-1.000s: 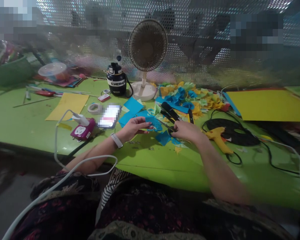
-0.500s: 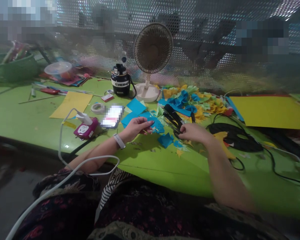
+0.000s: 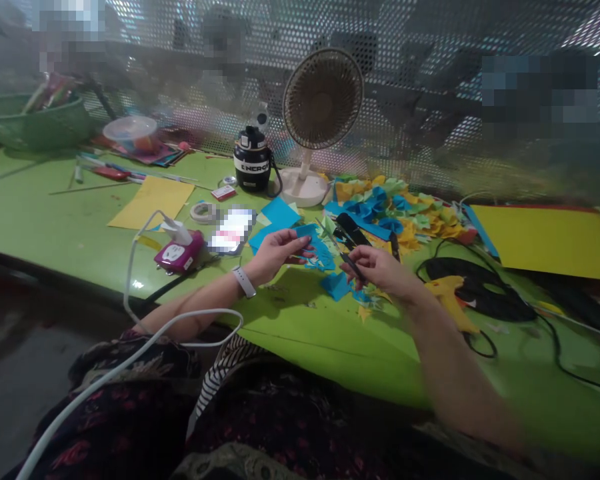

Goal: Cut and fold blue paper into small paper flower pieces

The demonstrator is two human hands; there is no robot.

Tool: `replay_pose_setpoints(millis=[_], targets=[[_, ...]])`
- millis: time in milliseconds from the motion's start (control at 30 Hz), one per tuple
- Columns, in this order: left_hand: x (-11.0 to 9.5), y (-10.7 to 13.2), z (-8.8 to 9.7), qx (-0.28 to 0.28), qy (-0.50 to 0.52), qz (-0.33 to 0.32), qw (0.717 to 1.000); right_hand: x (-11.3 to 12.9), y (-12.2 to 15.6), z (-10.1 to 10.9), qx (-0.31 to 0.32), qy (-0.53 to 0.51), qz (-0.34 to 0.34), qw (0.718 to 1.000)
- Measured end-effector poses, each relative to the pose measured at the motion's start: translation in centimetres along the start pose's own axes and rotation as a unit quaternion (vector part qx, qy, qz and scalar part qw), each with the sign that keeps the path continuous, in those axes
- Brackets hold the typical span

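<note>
Left hand [image 3: 277,253] pinching thin blue craft paper [image 3: 313,243], right hand [image 3: 377,267] closed on black-handled steel scissors [image 3: 350,257], all just in front of round white desk fan [image 3: 323,100]. Risk: blades close to left fingertips [image 3: 297,248]; slip nicking skin or tearing paper.

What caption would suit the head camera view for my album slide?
Left hand holds blue paper, right hand black-handled scissors, above a green table.

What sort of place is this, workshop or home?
Probably a paper-craft workbench, maybe at home: a green table strewn with cut coloured paper, a yellow hot glue gun and a sheet of yellow card.
</note>
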State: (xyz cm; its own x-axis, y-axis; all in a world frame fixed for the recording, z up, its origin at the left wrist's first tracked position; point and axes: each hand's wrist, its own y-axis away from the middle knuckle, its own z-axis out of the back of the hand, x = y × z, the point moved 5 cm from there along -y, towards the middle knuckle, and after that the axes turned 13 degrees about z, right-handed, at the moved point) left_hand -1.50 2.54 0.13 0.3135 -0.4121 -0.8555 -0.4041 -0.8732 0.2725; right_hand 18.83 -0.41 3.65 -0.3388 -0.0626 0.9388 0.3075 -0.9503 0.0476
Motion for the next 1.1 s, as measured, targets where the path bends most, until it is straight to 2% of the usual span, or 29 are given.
replay_pose_setpoints(millis=[133, 300, 1100], targets=[[-0.2, 0.1, 0.0, -0.001, 0.026, -0.014, 1.000, -0.1, -0.2, -1.6, 0.018, -0.016, 0.007, 1.000], [0.1, 0.0, -0.2, 0.009, 0.032, -0.009, 0.999, -0.1, -0.1, -2.4, 0.032, -0.011, -0.003, 0.999], [0.3, 0.1, -0.4, 0.023, 0.048, -0.020, 0.998, -0.4, -0.1, -2.8, 0.035, -0.007, 0.004, 0.999]])
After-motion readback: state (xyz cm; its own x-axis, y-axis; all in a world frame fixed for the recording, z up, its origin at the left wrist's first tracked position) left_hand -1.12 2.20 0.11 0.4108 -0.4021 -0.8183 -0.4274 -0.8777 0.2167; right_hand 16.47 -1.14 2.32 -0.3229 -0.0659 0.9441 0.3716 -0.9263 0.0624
